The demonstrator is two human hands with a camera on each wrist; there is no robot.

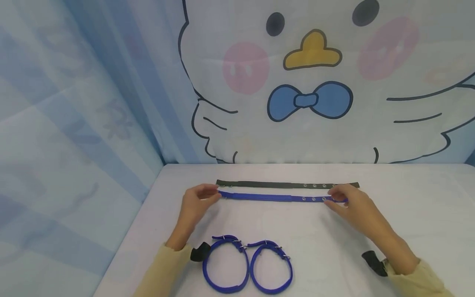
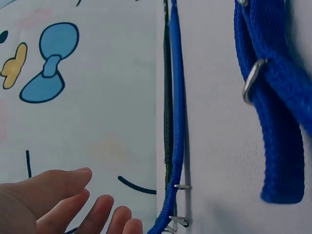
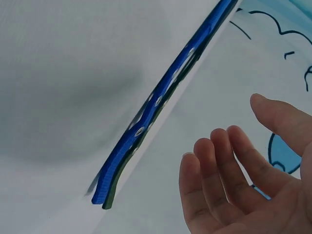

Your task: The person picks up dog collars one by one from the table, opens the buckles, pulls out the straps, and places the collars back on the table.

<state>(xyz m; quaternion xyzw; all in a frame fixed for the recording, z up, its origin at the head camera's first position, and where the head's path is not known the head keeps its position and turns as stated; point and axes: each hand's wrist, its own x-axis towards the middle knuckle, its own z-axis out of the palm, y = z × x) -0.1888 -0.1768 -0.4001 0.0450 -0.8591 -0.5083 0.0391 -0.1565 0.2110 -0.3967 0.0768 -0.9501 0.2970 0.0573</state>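
A blue collar (image 1: 259, 197) with metal eyelets lies stretched out straight across the white table, its eyelets toward the right. Just behind it runs a dark green collar (image 1: 265, 184), also laid straight. My left hand (image 1: 194, 206) is by the buckle end of the blue collar; in the left wrist view its fingers (image 2: 100, 214) are loosely bent with nothing between them. My right hand (image 1: 358, 210) hovers at the eyelet end, covering part of it in the head view. The right wrist view shows its fingers (image 3: 222, 165) spread and relaxed, apart from both collars.
Two more blue collars, buckled into a left loop (image 1: 228, 290) and a right loop (image 1: 272, 291), lie side by side nearer me, close to my left wrist. A printed curtain (image 1: 308, 140) hangs behind the table (image 1: 319, 260) and along its left side.
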